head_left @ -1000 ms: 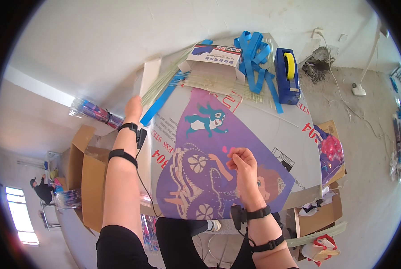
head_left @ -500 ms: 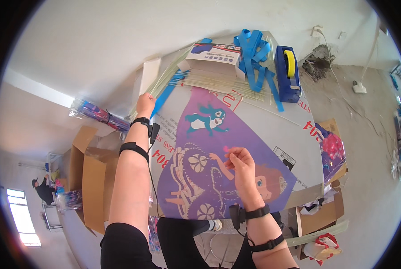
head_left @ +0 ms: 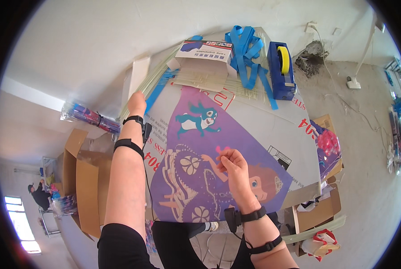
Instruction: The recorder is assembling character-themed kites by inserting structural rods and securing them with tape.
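A purple kite sail (head_left: 236, 130), printed with a blue-and-white rabbit and a figure in a gown, lies spread over the table's near half. My left hand (head_left: 137, 103) reaches to the table's left edge, curled against a bundle of thin pale rods (head_left: 153, 80). Its fingertips are turned out of sight, so what lies within them is hidden. Over the lower middle of the sail is my right hand (head_left: 234, 167), its thumb and fingers pressed together. Whether something small sits in that pinch cannot be made out. A pink print shows just beyond the fingertips.
Blue ribbon (head_left: 245, 54) lies heaped at the table's back, between a tape dispenser box (head_left: 205, 54) and a blue tape dispenser (head_left: 281, 74) with yellow tape. Cardboard boxes (head_left: 90, 193) stand at the left; another open box (head_left: 321, 208) is at the right. A person (head_left: 39, 196) is far left.
My left hand has drawn nearer along the table's left edge, and its fingers have turned out of sight. My right hand stays pinched above the sail. The whole view has shifted slightly.
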Action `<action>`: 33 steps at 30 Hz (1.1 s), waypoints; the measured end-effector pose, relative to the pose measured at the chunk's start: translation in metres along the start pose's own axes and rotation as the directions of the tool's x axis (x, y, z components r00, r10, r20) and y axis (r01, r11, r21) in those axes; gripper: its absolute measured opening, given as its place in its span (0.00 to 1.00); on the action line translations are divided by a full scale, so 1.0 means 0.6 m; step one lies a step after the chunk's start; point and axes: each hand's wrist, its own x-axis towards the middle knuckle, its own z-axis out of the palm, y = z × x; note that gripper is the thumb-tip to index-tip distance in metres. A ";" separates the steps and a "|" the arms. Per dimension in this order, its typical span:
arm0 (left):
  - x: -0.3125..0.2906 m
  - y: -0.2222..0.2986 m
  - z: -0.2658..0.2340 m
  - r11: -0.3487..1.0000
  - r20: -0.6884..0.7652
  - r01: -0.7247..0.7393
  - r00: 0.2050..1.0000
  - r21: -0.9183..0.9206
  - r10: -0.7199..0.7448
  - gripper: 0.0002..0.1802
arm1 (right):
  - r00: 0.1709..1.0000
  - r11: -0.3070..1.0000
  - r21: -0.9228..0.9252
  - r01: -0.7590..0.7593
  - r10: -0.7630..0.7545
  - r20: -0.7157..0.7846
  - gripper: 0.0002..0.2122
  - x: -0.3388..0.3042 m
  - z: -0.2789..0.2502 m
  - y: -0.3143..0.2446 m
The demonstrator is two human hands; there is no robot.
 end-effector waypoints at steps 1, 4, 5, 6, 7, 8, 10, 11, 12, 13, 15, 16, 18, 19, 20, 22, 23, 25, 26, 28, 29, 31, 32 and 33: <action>0.003 -0.004 -0.003 1.000 -0.006 -0.018 1.000 0.025 0.018 0.04 | 1.000 1.000 0.000 0.014 -0.014 0.000 0.04 0.002 0.001 -0.001; 0.002 -0.019 -0.015 0.997 -0.057 -0.071 0.996 0.029 0.072 0.06 | 0.999 0.999 -0.001 0.033 -0.033 -0.003 0.04 0.004 0.005 -0.006; 0.001 -0.028 -0.024 0.994 -0.112 -0.113 0.987 0.005 0.113 0.06 | 0.999 0.999 -0.002 0.049 -0.049 -0.006 0.04 0.005 0.007 -0.008; 0.000 -0.039 -0.036 0.995 -0.106 -0.102 0.989 0.016 0.103 0.06 | 0.999 0.999 0.001 0.035 -0.035 0.004 0.04 0.006 0.009 -0.008; 0.001 -0.047 -0.046 0.992 -0.104 -0.127 0.986 0.017 0.128 0.06 | 0.999 0.999 -0.007 0.053 -0.053 0.002 0.04 0.008 0.007 -0.009; -0.003 -0.057 -0.056 0.988 -0.102 -0.151 0.983 0.019 0.152 0.06 | 0.997 0.997 -0.013 0.072 -0.072 0.001 0.04 0.009 0.005 -0.009; -0.016 -0.086 -0.081 0.990 -0.072 -0.130 0.988 0.062 0.134 0.06 | 0.998 0.998 -0.003 0.071 -0.071 -0.002 0.05 0.010 0.002 -0.006; -0.022 -0.102 -0.095 0.988 -0.046 -0.118 0.991 0.097 0.123 0.06 | 0.998 0.998 0.006 0.069 -0.069 -0.007 0.05 0.009 0.004 -0.006; -0.030 -0.121 -0.112 0.988 -0.054 -0.114 0.991 0.103 0.120 0.06 | 0.998 0.998 0.015 0.068 -0.068 -0.012 0.05 0.008 0.006 -0.006; -0.038 -0.135 -0.122 0.985 -0.033 -0.133 0.990 0.108 0.137 0.06 | 0.997 0.997 0.014 0.081 -0.081 -0.013 0.05 0.008 0.001 -0.011; -0.064 -0.173 -0.153 0.989 0.036 -0.109 0.994 0.096 0.106 0.06 | 0.997 0.997 0.025 0.077 -0.077 -0.015 0.04 0.009 0.000 -0.006; -0.082 -0.189 -0.170 0.995 0.084 -0.070 0.994 0.071 0.064 0.06 | 0.996 0.996 0.030 0.086 -0.086 -0.009 0.04 0.008 -0.002 -0.006; -0.128 -0.259 -0.200 0.985 -0.022 -0.171 0.985 0.015 0.171 0.07 | 0.997 0.996 0.052 0.074 -0.075 -0.001 0.04 0.009 0.005 -0.002; -0.159 -0.255 -0.205 0.993 -0.014 -0.113 0.994 -0.034 0.112 0.07 | 0.996 0.995 0.046 0.086 -0.086 -0.015 0.04 0.012 -0.004 -0.002; -0.193 -0.258 -0.223 0.996 -0.003 -0.049 0.999 -0.073 0.049 0.07 | 0.996 0.995 0.046 0.089 -0.088 -0.017 0.04 0.012 -0.007 0.000; -0.247 -0.287 -0.252 0.998 0.021 -0.023 0.999 -0.050 0.025 0.08 | 0.996 0.994 0.051 0.094 -0.093 -0.018 0.04 0.009 -0.009 -0.002; -0.276 -0.318 -0.262 0.997 0.000 0.030 1.000 -0.066 -0.030 0.08 | 0.996 0.995 0.057 0.085 -0.084 -0.010 0.04 0.009 -0.002 0.000; -0.334 -0.343 -0.259 0.977 0.012 0.116 0.993 -0.178 -0.116 0.08 | 0.996 0.995 0.058 0.086 -0.085 -0.013 0.04 0.011 0.000 0.002; -0.364 -0.346 -0.259 0.954 0.044 0.155 0.988 -0.257 -0.149 0.09 | 0.997 0.995 0.062 0.075 -0.075 -0.005 0.05 0.012 0.000 0.005; -0.426 -0.324 -0.256 0.766 0.191 0.317 0.949 -0.560 -0.253 0.05 | 0.998 0.996 0.068 0.064 -0.064 0.002 0.05 0.012 0.009 0.009; -0.446 -0.230 -0.272 0.657 0.372 0.446 0.891 -0.608 -0.262 0.04 | 0.998 0.997 0.044 0.059 -0.059 0.008 0.06 0.012 -0.004 0.008; -0.506 -0.096 -0.306 0.441 0.596 0.604 0.783 -0.664 -0.177 0.05 | 0.996 0.998 -0.056 0.043 -0.038 0.080 0.10 0.009 0.001 0.009; -0.535 -0.069 -0.307 0.330 0.643 0.633 0.760 -0.700 -0.095 0.06 | 0.995 0.998 -0.047 0.035 -0.031 0.091 0.10 0.005 0.013 0.012; -0.553 -0.031 -0.307 0.349 0.711 0.666 0.703 -0.659 0.002 0.06 | 0.983 0.997 -0.077 0.024 -0.010 0.183 0.12 0.002 0.019 0.012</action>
